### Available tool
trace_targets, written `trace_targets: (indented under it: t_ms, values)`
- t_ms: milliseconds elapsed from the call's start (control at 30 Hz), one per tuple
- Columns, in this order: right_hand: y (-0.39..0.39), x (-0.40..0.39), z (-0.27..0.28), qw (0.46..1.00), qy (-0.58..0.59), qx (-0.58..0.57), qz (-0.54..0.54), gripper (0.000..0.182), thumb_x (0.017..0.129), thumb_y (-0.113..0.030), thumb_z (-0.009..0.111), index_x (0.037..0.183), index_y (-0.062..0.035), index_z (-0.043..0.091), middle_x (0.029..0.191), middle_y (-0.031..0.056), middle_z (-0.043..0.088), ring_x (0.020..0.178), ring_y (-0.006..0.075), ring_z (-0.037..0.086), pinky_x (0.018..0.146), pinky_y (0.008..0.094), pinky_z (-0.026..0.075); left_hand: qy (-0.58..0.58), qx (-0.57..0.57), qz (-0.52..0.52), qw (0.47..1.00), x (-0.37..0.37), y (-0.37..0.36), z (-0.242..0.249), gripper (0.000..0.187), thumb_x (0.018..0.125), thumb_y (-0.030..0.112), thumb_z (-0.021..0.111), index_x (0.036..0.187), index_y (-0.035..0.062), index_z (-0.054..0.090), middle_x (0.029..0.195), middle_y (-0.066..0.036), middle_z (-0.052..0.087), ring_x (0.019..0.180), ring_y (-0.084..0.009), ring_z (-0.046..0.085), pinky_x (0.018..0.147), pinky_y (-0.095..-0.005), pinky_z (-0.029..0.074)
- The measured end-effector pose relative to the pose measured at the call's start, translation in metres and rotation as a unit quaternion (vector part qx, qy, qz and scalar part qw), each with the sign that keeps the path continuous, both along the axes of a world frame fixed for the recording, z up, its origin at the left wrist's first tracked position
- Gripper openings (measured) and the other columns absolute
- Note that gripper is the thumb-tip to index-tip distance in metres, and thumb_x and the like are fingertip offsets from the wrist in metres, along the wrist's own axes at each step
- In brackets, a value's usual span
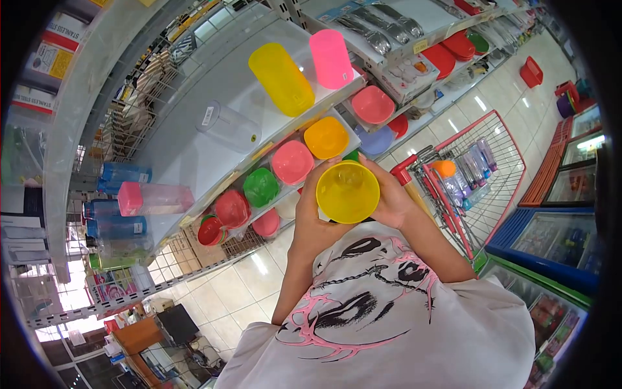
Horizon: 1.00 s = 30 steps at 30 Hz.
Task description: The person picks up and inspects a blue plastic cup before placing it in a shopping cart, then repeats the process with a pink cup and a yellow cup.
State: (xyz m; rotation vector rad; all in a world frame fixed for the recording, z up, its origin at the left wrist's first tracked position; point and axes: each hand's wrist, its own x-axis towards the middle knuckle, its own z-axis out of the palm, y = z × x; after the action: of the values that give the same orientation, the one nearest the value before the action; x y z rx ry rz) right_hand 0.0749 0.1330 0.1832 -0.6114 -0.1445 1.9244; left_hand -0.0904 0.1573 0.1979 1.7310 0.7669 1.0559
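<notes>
Both hands clasp one yellow cup (348, 192) between them: left hand (316, 217) wrapped on its near-left wall, right hand (391, 198) on the opposite wall. Cup's long axis points at the camera, mouth up. Shelf cups (291, 162) lie just beyond the fingers.

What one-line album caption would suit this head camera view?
Both hands, left and right, hold a yellow cup before a shelf of colourful cups, a shopping cart beside.
</notes>
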Motion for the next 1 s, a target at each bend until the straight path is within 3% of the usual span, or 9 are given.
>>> trace_targets:
  t_ms: [300,367,600,733,800,833,900,933,1000]
  values:
    - [-0.007,0.010,0.004,0.999,0.012,0.022,0.040,0.050,0.101,-0.043,0.044,0.136,-0.0075,0.047,0.126,0.0038,0.060,0.114,0.0133,0.060,0.094,0.0309,0.049,-0.053,0.047,-0.010,0.997,0.007,-0.013,-0.005,0.087,0.067,0.009,0.084,0.139,0.0027,0.035,0.141,-0.019,0.047,0.130,-0.0302,0.048,0.108,-0.0395,0.037]
    - [-0.008,0.008,0.008,0.999,0.034,-0.022,0.012,0.037,0.098,-0.039,0.053,0.118,-0.0091,0.058,0.110,0.0045,0.066,0.098,0.0160,0.065,0.087,0.0332,0.053,-0.047,0.045,-0.007,0.998,0.007,-0.016,-0.003,0.087,0.067,0.009,0.084,0.138,0.0025,0.035,0.140,-0.020,0.047,0.130,-0.0304,0.048,0.108,-0.0397,0.036]
    - [-0.014,0.011,0.012,0.999,0.030,-0.007,0.019,0.037,0.098,-0.040,0.052,0.119,-0.0091,0.058,0.111,0.0042,0.065,0.101,0.0157,0.064,0.088,0.0338,0.052,-0.052,0.060,-0.022,0.997,0.009,-0.018,-0.002,0.088,0.067,0.010,0.085,0.138,0.0026,0.034,0.140,-0.020,0.046,0.130,-0.0303,0.047,0.108,-0.0402,0.036]
    - [-0.019,0.018,0.005,0.997,-0.044,0.055,-0.014,0.043,0.099,-0.041,0.050,0.126,-0.0078,0.053,0.111,0.0034,0.063,0.098,0.0129,0.062,0.081,0.0304,0.051,-0.096,0.050,0.025,0.994,0.011,-0.021,0.002,0.090,0.067,0.008,0.085,0.139,0.0059,0.032,0.138,-0.018,0.045,0.129,-0.0296,0.047,0.105,-0.0391,0.040]
    - [-0.022,0.020,0.007,0.993,-0.074,0.096,-0.012,0.046,0.099,-0.041,0.049,0.129,-0.0069,0.050,0.111,0.0033,0.062,0.096,0.0121,0.061,0.078,0.0287,0.050,-0.151,-0.040,0.106,0.982,0.002,-0.020,-0.001,0.095,0.073,0.023,0.082,0.144,0.0042,0.021,0.141,-0.014,0.042,0.130,-0.0283,0.044,0.106,-0.0404,0.038]
    - [-0.023,0.020,0.015,0.982,-0.144,0.123,-0.025,0.045,0.099,-0.036,0.052,0.133,-0.0060,0.048,0.111,0.0035,0.060,0.092,0.0115,0.060,0.075,0.0272,0.049,-0.150,-0.040,0.107,0.982,-0.001,-0.018,-0.005,0.095,0.073,0.023,0.082,0.144,0.0042,0.021,0.141,-0.014,0.042,0.130,-0.0283,0.044,0.106,-0.0404,0.038]
    - [-0.024,0.021,0.025,0.965,-0.212,0.151,-0.035,0.046,0.099,-0.031,0.054,0.136,-0.0050,0.045,0.111,0.0036,0.058,0.088,0.0110,0.059,0.072,0.0256,0.048,-0.299,-0.165,0.098,0.935,-0.006,-0.011,-0.013,0.085,0.079,0.030,0.078,0.143,0.0055,0.028,0.138,-0.013,0.046,0.126,-0.0281,0.049,0.104,-0.0405,0.041]
    - [-0.025,0.022,0.027,0.951,-0.240,0.190,-0.040,0.047,0.096,-0.024,0.059,0.136,-0.0042,0.044,0.111,0.0041,0.057,0.088,0.0102,0.058,0.073,0.0247,0.047,-0.299,-0.164,0.100,0.935,-0.007,-0.011,-0.012,0.085,0.079,0.030,0.078,0.143,0.0055,0.028,0.138,-0.013,0.046,0.126,-0.0281,0.049,0.104,-0.0405,0.041]
    - [-0.024,0.020,0.027,0.935,-0.267,0.231,-0.043,0.050,0.093,-0.018,0.065,0.136,-0.0034,0.044,0.111,0.0046,0.056,0.088,0.0094,0.058,0.074,0.0237,0.047,-0.361,-0.345,0.075,0.863,-0.010,-0.012,-0.011,0.069,0.087,0.037,0.070,0.140,0.0070,0.037,0.133,-0.012,0.051,0.118,-0.0283,0.055,0.100,-0.0417,0.046]
